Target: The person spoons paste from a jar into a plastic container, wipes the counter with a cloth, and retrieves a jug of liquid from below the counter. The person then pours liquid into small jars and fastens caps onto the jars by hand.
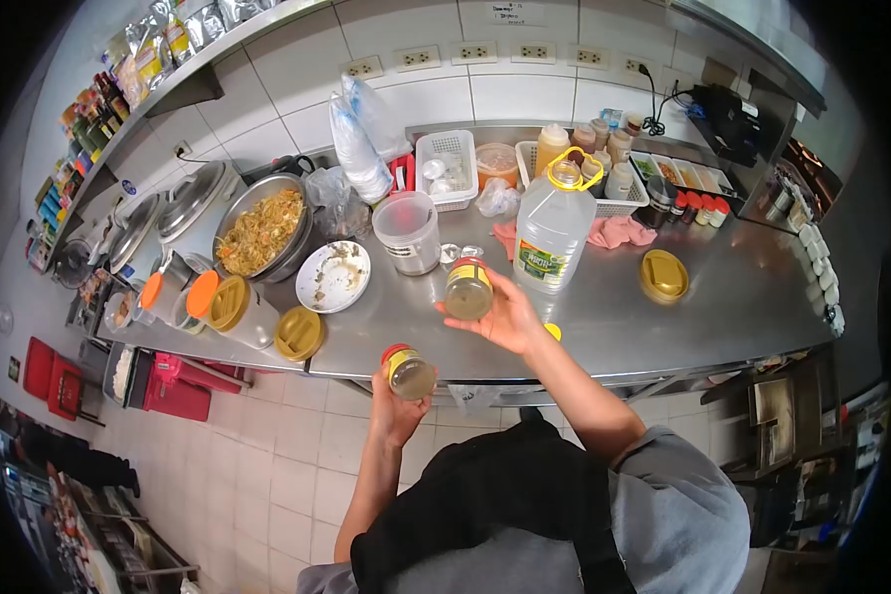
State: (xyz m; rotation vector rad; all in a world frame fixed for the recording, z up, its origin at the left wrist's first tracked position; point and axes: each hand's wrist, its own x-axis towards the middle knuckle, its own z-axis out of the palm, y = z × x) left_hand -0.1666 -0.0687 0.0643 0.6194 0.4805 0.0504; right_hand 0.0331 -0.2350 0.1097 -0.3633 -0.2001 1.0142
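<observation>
Two red-lidded jars were grasped, one in the left hand, one in the right hand over a steel counter (one jug stood there), before a white-tiled wall.

And along the left side of the steel counter, it's crowded: noodles heaped in a big metal bowl, lidded pots beyond it, and a smeared white plate sitting just beside! Orange lids brighten the near left edge. Over to the right, sauce bottles pack a white basket, a pink cloth lies in front, red-topped shakers line up, and there's a gold lid on the metal! Up top, sockets dot the tiled wall, while packets fill the high shelf. Down below, pale floor tiles and a red chair at far left!
</observation>
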